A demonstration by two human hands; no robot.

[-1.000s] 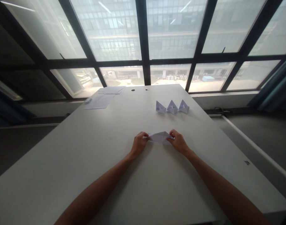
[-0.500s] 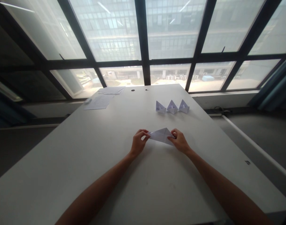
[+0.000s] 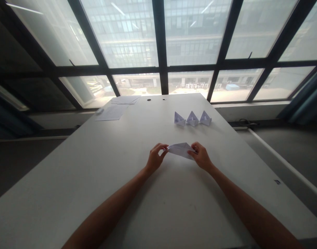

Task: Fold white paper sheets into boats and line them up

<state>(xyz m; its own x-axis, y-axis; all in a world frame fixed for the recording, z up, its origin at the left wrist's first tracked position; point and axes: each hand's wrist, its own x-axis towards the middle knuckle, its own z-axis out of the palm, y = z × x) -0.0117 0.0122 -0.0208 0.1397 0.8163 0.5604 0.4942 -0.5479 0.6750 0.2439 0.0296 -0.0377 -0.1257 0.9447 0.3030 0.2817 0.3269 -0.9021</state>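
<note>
A folded sheet of white paper (image 3: 181, 149) is stretched between my two hands, just above the white table (image 3: 137, 138). My left hand (image 3: 156, 154) pinches its left corner between thumb and fingers. At the other end, my right hand (image 3: 200, 155) grips the right part of the paper, thumb on the near face and fingers curled behind. Beyond the hands, three folded paper boats stand in a row: a left boat (image 3: 179, 119), a middle boat (image 3: 192, 119) and a right boat (image 3: 205, 118).
Several paper sheets (image 3: 112, 112) lie at the table's far left. Two dark round spots, one a cable hole (image 3: 148, 100), sit near the far edge. A small dark mark (image 3: 277, 182) is by the right edge. Large windows (image 3: 132, 34) rise behind the table.
The folded paper has tilted and looks flatter and narrower, its upper point slightly lower. Both hands keep their hold. The whole view has shifted slightly.
</note>
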